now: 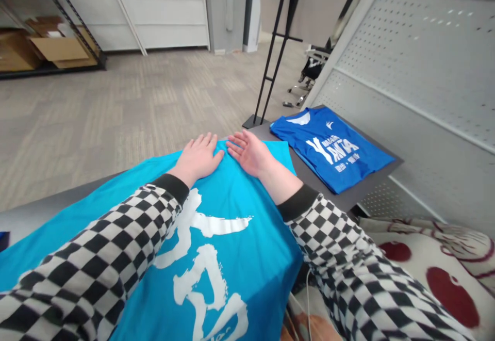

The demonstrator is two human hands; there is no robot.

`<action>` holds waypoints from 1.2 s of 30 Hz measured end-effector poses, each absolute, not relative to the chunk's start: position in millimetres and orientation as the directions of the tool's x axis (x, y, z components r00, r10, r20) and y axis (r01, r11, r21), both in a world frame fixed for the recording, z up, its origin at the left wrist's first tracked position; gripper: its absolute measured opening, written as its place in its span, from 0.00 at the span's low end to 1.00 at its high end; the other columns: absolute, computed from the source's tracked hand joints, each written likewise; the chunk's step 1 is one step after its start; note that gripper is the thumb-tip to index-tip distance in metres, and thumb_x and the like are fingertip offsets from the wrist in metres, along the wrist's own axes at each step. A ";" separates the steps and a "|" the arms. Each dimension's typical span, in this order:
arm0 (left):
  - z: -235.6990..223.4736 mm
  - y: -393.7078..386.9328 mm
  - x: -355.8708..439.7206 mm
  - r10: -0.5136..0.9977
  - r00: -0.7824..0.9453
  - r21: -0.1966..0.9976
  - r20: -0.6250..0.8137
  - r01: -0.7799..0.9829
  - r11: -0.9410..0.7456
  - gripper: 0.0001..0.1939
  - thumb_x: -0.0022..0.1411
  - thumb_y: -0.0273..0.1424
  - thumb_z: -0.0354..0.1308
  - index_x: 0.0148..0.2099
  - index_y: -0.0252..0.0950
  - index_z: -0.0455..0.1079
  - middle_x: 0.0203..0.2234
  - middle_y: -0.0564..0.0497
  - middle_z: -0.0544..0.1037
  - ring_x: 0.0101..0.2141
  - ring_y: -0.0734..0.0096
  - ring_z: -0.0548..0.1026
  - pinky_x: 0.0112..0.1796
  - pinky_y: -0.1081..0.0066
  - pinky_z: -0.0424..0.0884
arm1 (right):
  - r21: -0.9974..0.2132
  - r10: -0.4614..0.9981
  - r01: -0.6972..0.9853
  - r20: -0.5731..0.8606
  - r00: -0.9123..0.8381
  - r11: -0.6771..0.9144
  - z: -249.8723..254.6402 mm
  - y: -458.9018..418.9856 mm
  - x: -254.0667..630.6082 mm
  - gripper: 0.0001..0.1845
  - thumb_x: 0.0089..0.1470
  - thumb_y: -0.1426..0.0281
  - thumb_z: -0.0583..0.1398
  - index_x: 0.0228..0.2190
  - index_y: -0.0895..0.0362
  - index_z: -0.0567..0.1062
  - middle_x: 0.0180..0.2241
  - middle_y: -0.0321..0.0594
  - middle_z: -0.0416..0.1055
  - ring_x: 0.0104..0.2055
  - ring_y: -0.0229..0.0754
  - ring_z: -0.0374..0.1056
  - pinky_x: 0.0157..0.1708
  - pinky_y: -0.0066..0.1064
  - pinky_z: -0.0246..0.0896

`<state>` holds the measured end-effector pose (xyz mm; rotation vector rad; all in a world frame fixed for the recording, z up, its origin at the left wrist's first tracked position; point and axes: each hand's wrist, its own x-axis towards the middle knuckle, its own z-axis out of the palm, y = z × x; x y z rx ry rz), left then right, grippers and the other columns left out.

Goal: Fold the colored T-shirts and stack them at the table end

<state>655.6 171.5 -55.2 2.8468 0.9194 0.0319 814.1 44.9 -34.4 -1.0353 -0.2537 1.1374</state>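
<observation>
A light blue shirt [247, 258] with large white brush-style characters lies spread over the table, its near part hanging over the edge. My left hand [201, 156] rests palm down near the shirt's far edge, fingers stretched out. Close to its right, my right hand [248, 152] is turned with the palm partly up and the fingers extended, at the same far edge. Neither hand grips the fabric. Both forearms, in black-and-white checked sleeves, reach across the shirt.
A folded dark blue shirt [332, 147] with white print lies on the table's [315, 181] right end. Beyond stands a black metal stand [270, 67]. A grey perforated panel [417, 62] rises at right, above a patterned cloth [433, 263]. Shelves with cardboard boxes [58, 49] stand far left.
</observation>
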 end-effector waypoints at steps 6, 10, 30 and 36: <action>-54.4 164.9 654.4 0.589 0.808 0.159 -0.007 0.583 -0.797 0.44 0.80 0.55 0.36 0.85 0.36 0.49 0.82 0.42 0.52 0.80 0.46 0.52 0.76 0.44 0.49 | -0.778 0.732 -0.624 -0.382 0.564 0.075 -42.0 34.3 836.2 0.28 0.77 0.53 0.50 0.69 0.49 0.66 0.68 0.48 0.72 0.66 0.45 0.74 0.64 0.41 0.74; -50.9 165.3 653.7 0.587 0.810 0.173 -0.013 0.580 -0.796 0.44 0.79 0.55 0.36 0.85 0.36 0.49 0.82 0.42 0.52 0.80 0.46 0.51 0.77 0.43 0.49 | -0.810 0.634 -0.568 -0.363 0.683 0.149 -41.9 10.4 876.6 0.30 0.77 0.54 0.48 0.72 0.51 0.64 0.70 0.52 0.71 0.68 0.45 0.73 0.64 0.42 0.74; -53.8 165.0 654.8 0.594 0.804 0.144 -0.010 0.589 -0.795 0.46 0.78 0.57 0.35 0.85 0.34 0.47 0.82 0.43 0.51 0.80 0.47 0.50 0.77 0.44 0.49 | -0.629 0.741 -0.774 -0.488 0.461 0.068 -36.0 17.4 844.4 0.32 0.79 0.53 0.53 0.72 0.58 0.63 0.67 0.58 0.74 0.64 0.50 0.77 0.55 0.43 0.81; -52.7 165.5 654.5 0.591 0.807 0.146 -0.021 0.587 -0.796 0.46 0.79 0.58 0.34 0.86 0.35 0.47 0.83 0.43 0.50 0.81 0.48 0.50 0.77 0.43 0.49 | -0.662 0.559 -0.681 -0.451 0.695 0.313 -41.3 1.1 892.5 0.26 0.80 0.54 0.51 0.67 0.55 0.68 0.65 0.53 0.76 0.62 0.47 0.79 0.55 0.41 0.81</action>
